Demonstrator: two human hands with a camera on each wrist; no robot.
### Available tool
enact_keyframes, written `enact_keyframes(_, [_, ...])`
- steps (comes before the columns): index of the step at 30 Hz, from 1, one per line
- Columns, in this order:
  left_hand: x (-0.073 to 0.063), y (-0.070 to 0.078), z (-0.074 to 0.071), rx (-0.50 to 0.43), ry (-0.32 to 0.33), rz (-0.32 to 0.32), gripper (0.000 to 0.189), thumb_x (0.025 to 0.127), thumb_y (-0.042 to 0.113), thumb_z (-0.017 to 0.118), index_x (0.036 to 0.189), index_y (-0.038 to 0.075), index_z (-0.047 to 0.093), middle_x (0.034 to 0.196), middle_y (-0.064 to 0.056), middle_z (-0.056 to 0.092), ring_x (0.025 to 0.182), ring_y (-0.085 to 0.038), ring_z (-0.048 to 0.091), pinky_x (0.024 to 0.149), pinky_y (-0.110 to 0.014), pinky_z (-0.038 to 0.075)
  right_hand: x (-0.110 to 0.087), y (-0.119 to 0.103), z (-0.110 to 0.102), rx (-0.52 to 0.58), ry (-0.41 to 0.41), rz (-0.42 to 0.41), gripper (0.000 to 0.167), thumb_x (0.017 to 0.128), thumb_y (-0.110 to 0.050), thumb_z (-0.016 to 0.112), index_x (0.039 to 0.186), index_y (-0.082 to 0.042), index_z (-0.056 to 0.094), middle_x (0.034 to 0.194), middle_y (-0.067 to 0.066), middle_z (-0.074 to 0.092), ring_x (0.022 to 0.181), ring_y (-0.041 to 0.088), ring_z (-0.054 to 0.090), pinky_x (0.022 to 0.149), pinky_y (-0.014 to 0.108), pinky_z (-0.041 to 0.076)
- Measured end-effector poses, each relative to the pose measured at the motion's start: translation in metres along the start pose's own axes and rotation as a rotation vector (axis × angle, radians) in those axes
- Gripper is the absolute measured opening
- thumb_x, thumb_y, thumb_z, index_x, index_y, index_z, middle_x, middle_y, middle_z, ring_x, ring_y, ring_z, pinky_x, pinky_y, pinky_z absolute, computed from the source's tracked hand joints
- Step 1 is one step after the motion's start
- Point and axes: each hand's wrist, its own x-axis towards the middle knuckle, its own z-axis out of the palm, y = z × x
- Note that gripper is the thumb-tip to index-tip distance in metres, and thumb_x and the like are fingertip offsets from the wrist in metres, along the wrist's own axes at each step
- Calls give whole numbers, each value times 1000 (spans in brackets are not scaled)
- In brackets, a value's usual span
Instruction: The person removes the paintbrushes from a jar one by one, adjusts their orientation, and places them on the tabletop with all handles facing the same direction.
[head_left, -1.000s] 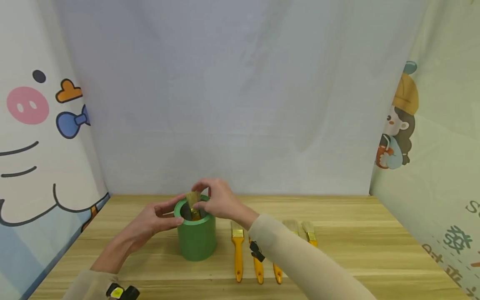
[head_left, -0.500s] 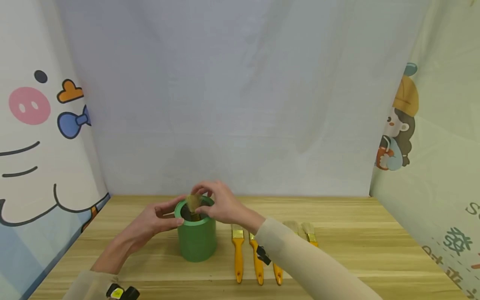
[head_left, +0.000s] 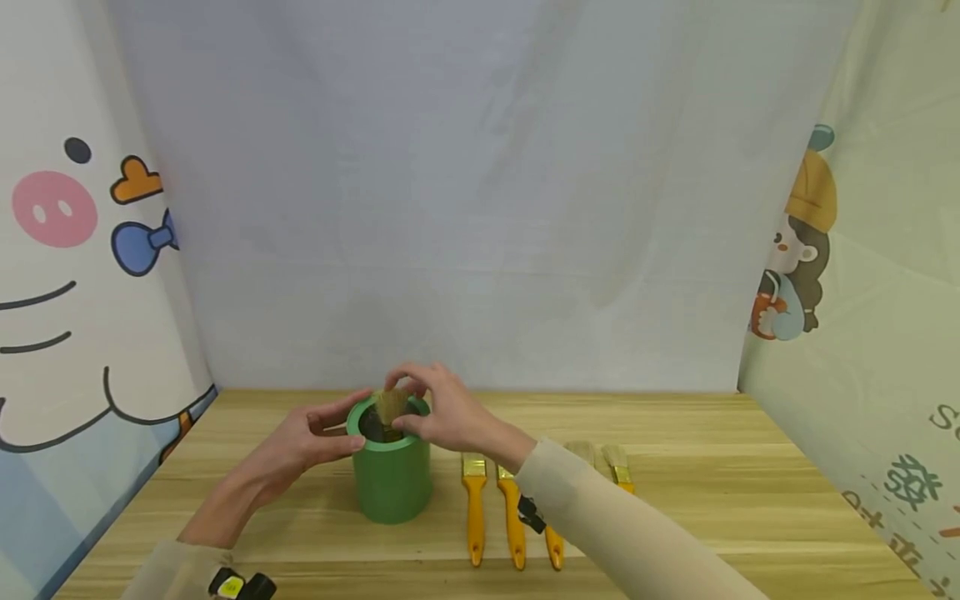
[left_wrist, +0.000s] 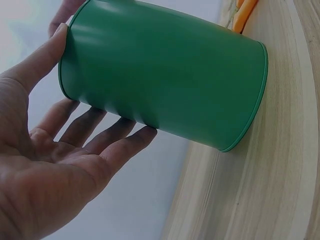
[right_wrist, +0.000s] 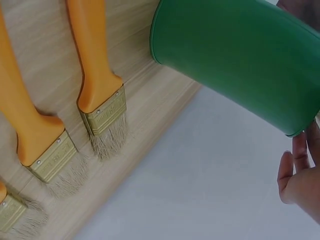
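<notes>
A green cylindrical holder [head_left: 393, 483] stands upright on the wooden table. My left hand [head_left: 318, 435] holds it from the left, thumb at the near rim and the other fingers along its side, as the left wrist view shows. Inside the holder is a paintbrush [head_left: 390, 406], bristles up, its handle hidden by the wall. The right hand [head_left: 450, 410] reaches over the rim and pinches this brush near its bristles. In the right wrist view only part of that hand [right_wrist: 304, 175] shows, behind the holder's rim.
Right of the holder several orange-handled paintbrushes lie in a row on the table [head_left: 720, 475], bristles away from me. One brush [head_left: 475, 512] lies nearest the holder; the right forearm [head_left: 600, 517] covers parts of others. A pale curtain [head_left: 480, 208] hangs behind the table.
The paintbrush has sunk a little deeper into the holder, its metal band now mostly out of sight. My right hand has lowered slightly with it; the left hand keeps its place.
</notes>
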Motion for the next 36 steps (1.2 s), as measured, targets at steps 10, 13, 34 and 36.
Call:
enact_keyframes(10, [-1,0,0,0,-12,3,74,102,14,71,166,9,34,168,-22,30,148,-48,37,109,-51,49,3,4,1,21,6,-24,35,96,-7,80,126,-19,65,112,2,72,99,13,61,82,33,52])
enact_keyframes(13, [-1,0,0,1,-12,0,75,102,15,72,166,10,34,168,-22,30,149,-48,35,111,-53,47,4,5,2,21,8,-18,37,95,-7,81,126,-19,65,111,2,73,97,13,61,80,31,52])
enact_keyframes(34, [-1,-1,-1,15,-21,20,75,102,15,71,166,8,33,168,-20,31,147,-49,37,112,-57,45,5,4,-12,133,90,-18,34,94,1,77,124,-12,66,97,6,75,83,13,73,74,27,60])
enact_keyframes(36, [-1,-1,-1,13,-21,22,74,102,15,71,166,8,34,168,-20,31,147,-49,38,112,-58,45,5,3,-15,141,92,-11,35,95,1,77,126,-12,66,101,7,74,85,13,74,74,28,61])
